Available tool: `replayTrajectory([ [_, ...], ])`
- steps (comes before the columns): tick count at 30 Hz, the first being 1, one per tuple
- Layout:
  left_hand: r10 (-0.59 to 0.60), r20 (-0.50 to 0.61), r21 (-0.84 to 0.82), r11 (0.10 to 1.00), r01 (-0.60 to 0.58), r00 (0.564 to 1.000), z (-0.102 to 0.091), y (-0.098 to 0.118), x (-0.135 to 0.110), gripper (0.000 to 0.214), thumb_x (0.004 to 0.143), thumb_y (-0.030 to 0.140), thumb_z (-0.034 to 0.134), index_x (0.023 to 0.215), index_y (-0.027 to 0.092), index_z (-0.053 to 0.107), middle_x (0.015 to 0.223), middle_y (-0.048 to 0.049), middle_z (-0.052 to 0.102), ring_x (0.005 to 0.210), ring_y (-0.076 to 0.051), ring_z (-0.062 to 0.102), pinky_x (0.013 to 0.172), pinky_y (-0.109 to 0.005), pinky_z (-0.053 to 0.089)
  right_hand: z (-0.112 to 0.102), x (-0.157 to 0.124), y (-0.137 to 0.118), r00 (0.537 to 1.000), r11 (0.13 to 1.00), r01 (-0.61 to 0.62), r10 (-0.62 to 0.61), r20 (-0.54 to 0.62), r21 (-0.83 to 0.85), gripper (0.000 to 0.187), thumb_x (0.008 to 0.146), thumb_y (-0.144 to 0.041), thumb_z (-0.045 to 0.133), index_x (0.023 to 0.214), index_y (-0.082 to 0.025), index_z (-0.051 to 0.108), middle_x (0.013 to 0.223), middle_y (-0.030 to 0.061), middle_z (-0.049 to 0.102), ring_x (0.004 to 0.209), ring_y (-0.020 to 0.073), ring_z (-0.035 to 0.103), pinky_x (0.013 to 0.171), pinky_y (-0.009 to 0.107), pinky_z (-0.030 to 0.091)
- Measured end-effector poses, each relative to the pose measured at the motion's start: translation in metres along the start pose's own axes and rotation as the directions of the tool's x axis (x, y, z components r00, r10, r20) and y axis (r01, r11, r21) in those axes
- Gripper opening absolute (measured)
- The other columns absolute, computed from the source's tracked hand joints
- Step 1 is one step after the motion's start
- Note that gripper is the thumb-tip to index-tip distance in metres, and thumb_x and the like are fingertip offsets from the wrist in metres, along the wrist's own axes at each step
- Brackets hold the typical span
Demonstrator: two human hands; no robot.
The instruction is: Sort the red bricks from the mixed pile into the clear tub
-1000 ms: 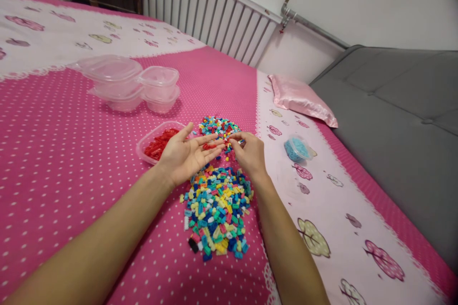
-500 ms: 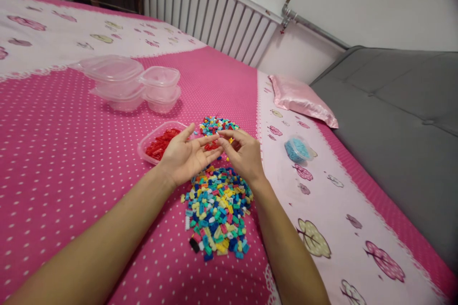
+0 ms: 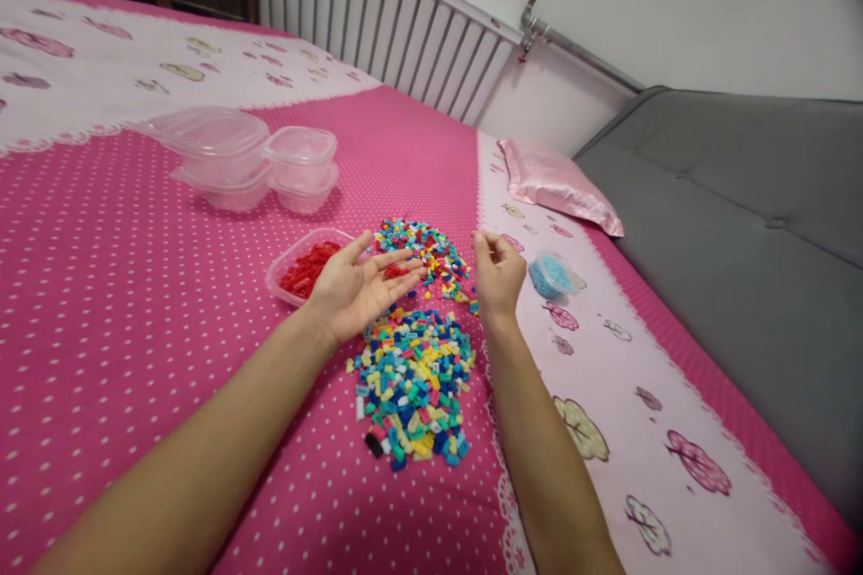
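My left hand (image 3: pixel 351 287) is palm up with its fingers stretched out, beside the tub of red bricks. Red bricks (image 3: pixel 396 270) show between its fingers; whether they lie on the hand or behind it I cannot tell. My right hand (image 3: pixel 499 274) is raised to the right, thumb and forefinger pinched; what they hold, if anything, is too small to name. Below the hands lies a pile of mixed small toy bricks (image 3: pixel 418 386). A second mixed brick pile (image 3: pixel 431 243) spreads behind them. The clear tub (image 3: pixel 273 274) of red bricks is partly hidden by my left hand.
Clear lidded containers (image 3: pixel 216 139) stand stacked at the back left, with smaller ones (image 3: pixel 301 166) beside them. A small tub of light blue bricks (image 3: pixel 551 276) sits to the right. Beyond are a pink pillow (image 3: pixel 559 184), a grey headboard (image 3: pixel 734 198) and a radiator (image 3: pixel 404 27).
My right hand has moved away from my left fingertips, to the right and slightly up, uncovering more of the far pile. My left hand stays nearly in place, palm up.
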State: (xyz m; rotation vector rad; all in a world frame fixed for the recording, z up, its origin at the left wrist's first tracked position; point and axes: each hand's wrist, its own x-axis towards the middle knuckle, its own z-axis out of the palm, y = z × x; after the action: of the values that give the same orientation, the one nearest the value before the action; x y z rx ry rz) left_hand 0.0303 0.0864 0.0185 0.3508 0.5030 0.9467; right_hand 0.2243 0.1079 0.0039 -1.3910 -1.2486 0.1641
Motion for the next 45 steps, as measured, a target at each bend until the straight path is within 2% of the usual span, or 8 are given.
replayTrajectory([
  [6, 0.004, 0.017, 0.012, 1.000, -0.004, 1.000, 0.003, -0.001, -0.001, 0.063, 0.093, 0.042, 0.035, 0.134, -0.006, 0.039, 0.120, -0.0275, 0.057, 0.114, -0.029, 0.058, 0.093, -0.033, 0.050, -0.010, 0.005, 0.063, 0.940, 0.945, -0.314, 0.296, -0.172, -0.091, 0.046, 0.082, -0.041, 0.037, 0.098, -0.010, 0.067, 0.098, 0.0111, 0.069, 0.091, 0.0194, 0.061, 0.078, 0.029, 0.045],
  [10, 0.009, 0.034, 0.024, 1.000, -0.010, 0.999, 0.000, -0.004, -0.006, 0.061, 0.093, 0.041, 0.036, 0.133, -0.004, 0.041, 0.116, -0.0256, 0.060, 0.112, -0.028, 0.059, 0.091, -0.032, 0.052, -0.018, -0.020, 0.071, 0.914, 0.897, -0.393, 0.359, -0.188, -0.200, 0.048, 0.084, -0.040, 0.031, 0.102, -0.013, 0.067, 0.105, 0.0138, 0.069, 0.097, 0.0235, 0.061, 0.083, 0.033, 0.045],
  [19, 0.095, 0.054, -0.087, 0.992, -0.090, 0.994, -0.028, -0.021, -0.064, 0.054, 0.095, 0.036, 0.035, 0.132, -0.002, 0.044, 0.115, -0.0247, 0.063, 0.112, -0.027, 0.061, 0.092, -0.033, 0.053, -0.051, -0.092, 0.040, 0.936, 0.902, -0.351, 0.332, -0.113, -0.251, 0.053, 0.089, -0.037, 0.025, 0.121, -0.008, 0.058, 0.126, 0.0163, 0.059, 0.119, 0.0236, 0.051, 0.101, 0.034, 0.036],
  [23, 0.061, -0.020, -0.224, 0.972, -0.063, 0.998, -0.034, -0.032, -0.096, 0.052, 0.094, 0.031, 0.038, 0.135, -0.001, 0.041, 0.116, -0.0253, 0.063, 0.111, -0.029, 0.061, 0.089, -0.035, 0.056, -0.071, -0.127, 0.026, 0.960, 0.904, -0.272, 0.279, -0.027, -0.330, 0.055, 0.091, -0.038, 0.025, 0.126, -0.007, 0.053, 0.130, 0.0174, 0.056, 0.123, 0.0244, 0.048, 0.104, 0.036, 0.033],
  [28, 0.031, -0.079, -0.213, 0.976, -0.047, 0.996, -0.041, -0.037, -0.137, 0.050, 0.093, 0.026, 0.033, 0.138, 0.004, 0.039, 0.112, -0.0229, 0.065, 0.107, -0.028, 0.063, 0.081, -0.035, 0.059, -0.092, -0.163, 0.015, 0.974, 0.859, -0.175, 0.224, 0.046, -0.481, 0.054, 0.093, -0.040, 0.026, 0.131, -0.008, 0.048, 0.134, 0.0182, 0.052, 0.126, 0.0256, 0.043, 0.106, 0.039, 0.029],
  [36, -0.091, -0.213, -0.032, 0.996, 0.086, 0.973, -0.054, -0.007, -0.186, 0.047, 0.092, 0.020, 0.034, 0.132, -0.002, 0.040, 0.096, -0.0238, 0.066, 0.088, -0.027, 0.069, 0.069, -0.034, 0.062, -0.103, -0.185, -0.003, 0.976, 0.747, -0.119, 0.210, 0.062, -0.654, 0.055, 0.096, -0.038, 0.023, 0.129, -0.003, 0.051, 0.134, 0.0193, 0.052, 0.126, 0.0262, 0.042, 0.108, 0.038, 0.025],
  [41, 0.004, -0.327, 0.149, 0.988, 0.047, 0.945, -0.061, 0.025, -0.203, 0.033, 0.092, 0.016, 0.031, 0.114, 0.007, 0.052, 0.081, -0.0127, 0.064, 0.066, -0.017, 0.067, 0.052, -0.025, 0.059, -0.104, -0.186, -0.007, 0.977, 0.720, -0.146, 0.213, 0.016, -0.678, 0.051, 0.096, -0.036, 0.027, 0.127, -0.007, 0.054, 0.132, 0.0180, 0.053, 0.125, 0.0259, 0.042, 0.107, 0.039, 0.024],
  [45, 0.104, -0.392, 0.359, 0.932, 0.048, 0.914, -0.067, 0.043, -0.205, 0.020, 0.087, 0.010, 0.037, 0.088, 0.012, 0.056, 0.065, -0.0046, 0.055, 0.047, -0.009, 0.053, 0.036, -0.015, 0.043, -0.104, -0.186, -0.005, 0.975, 0.708, -0.161, 0.223, 0.001, -0.687, 0.048, 0.096, -0.035, 0.028, 0.126, -0.008, 0.055, 0.131, 0.0177, 0.054, 0.122, 0.0250, 0.043, 0.106, 0.038, 0.026],
])
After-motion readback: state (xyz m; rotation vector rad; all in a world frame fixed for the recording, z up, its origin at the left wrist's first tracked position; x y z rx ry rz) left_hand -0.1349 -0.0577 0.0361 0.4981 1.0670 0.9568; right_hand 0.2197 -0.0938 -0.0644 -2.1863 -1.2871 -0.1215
